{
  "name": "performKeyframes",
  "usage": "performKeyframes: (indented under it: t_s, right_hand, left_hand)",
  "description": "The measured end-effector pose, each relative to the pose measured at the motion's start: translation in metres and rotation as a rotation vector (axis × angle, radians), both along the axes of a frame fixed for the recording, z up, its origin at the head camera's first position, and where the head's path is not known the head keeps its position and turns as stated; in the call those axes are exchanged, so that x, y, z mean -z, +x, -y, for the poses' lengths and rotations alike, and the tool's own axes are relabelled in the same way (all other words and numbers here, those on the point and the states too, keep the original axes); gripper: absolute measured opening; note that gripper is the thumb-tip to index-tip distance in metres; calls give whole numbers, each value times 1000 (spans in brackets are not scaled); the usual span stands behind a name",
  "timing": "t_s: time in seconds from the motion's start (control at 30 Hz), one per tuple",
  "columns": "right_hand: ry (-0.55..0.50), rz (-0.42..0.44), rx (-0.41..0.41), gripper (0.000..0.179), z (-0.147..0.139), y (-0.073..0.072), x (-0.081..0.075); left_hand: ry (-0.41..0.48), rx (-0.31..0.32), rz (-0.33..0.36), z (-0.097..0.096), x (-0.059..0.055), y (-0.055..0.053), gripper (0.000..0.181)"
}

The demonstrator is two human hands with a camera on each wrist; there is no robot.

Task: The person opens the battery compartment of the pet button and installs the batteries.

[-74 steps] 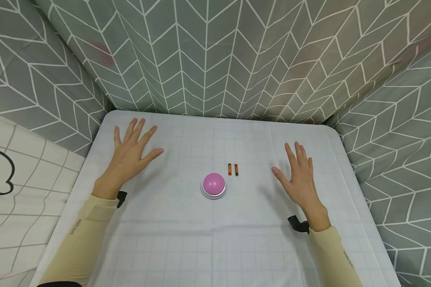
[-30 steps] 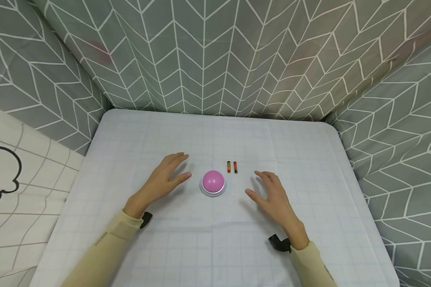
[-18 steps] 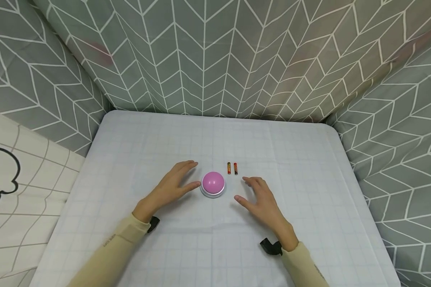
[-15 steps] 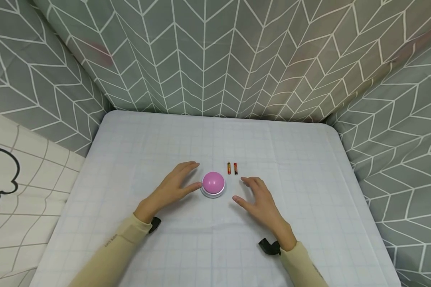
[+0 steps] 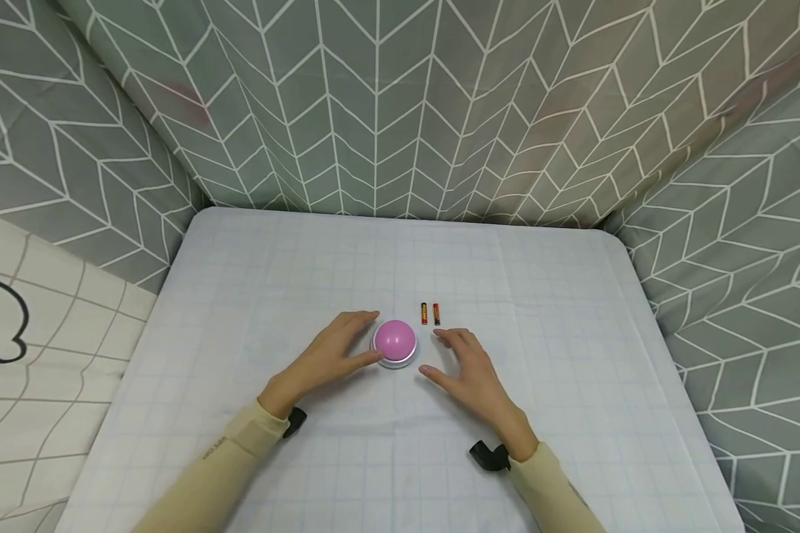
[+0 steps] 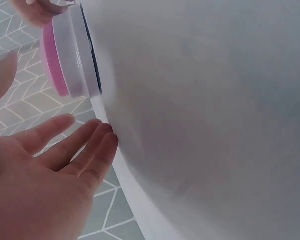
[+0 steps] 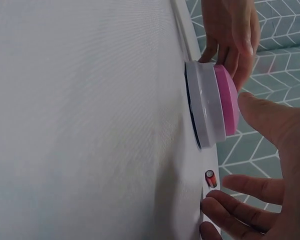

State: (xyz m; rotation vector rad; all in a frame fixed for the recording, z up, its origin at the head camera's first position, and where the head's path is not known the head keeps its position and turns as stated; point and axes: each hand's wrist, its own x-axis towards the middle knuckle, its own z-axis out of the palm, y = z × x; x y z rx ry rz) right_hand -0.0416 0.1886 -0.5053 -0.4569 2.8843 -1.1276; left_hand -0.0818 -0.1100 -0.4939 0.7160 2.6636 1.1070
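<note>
A round push button with a pink dome (image 5: 395, 340) and a white base (image 6: 76, 55) sits on the table. Just left of it is my left hand (image 5: 330, 357), its thumb tip overlapping the button's near left edge in the head view and its fingers relaxed around that side. My right hand (image 5: 468, 370) hovers to the right, fingers spread, thumb pointing at the button with a small gap. Neither hand holds anything. Two small batteries (image 5: 424, 314) lie side by side just beyond the button, near my right fingertips; one battery (image 7: 211, 178) shows end-on in the right wrist view.
A white gridded cloth covers the table (image 5: 293, 252). Grey curtains (image 5: 400, 111) with a white zigzag pattern hang behind and at the sides. A white tiled-pattern sheet (image 5: 53, 355) lies at the left. Dark wrist mounts (image 5: 490, 456) stick out from both cuffs.
Both hands have come inward and nearer from wide apart over the table, closing in on the button from either side. The button and batteries have stayed in place.
</note>
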Motion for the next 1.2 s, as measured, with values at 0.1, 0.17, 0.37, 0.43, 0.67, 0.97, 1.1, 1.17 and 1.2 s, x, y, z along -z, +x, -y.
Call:
performKeyframes:
  t_s: [0.1, 0.17, 0.37, 0.43, 0.67, 0.97, 1.1, 1.17, 1.2]
  right_hand:
    - [11, 3, -9, 71, 3, -2, 1]
    - [14, -4, -15, 71, 4, -3, 1]
    - [27, -27, -28, 70, 8, -4, 2]
    - [30, -30, -32, 69, 9, -5, 2]
    - [35, -64, -48, 62, 14, -6, 1]
    - [34, -68, -68, 54, 19, -9, 3]
    - [26, -59, -69, 54, 21, -9, 3]
    - [24, -56, -70, 55, 22, -9, 3]
    - [25, -57, -72, 56, 22, -9, 3]
  left_hand:
    - [-18, 10, -22, -3, -1, 0, 78]
    - [-23, 17, -36, -5, -1, -1, 78]
    - [-41, 39, -72, -10, 2, -1, 80]
    - [-51, 46, -85, -12, 3, -1, 80]
    - [-71, 47, -120, -17, 0, -1, 78]
    - [-55, 46, -137, -20, 3, -2, 77]
    - [-43, 45, -153, -21, 5, -3, 78]
    - [-41, 44, -163, -21, 5, -3, 79]
    - [-39, 45, -169, -21, 4, -3, 79]
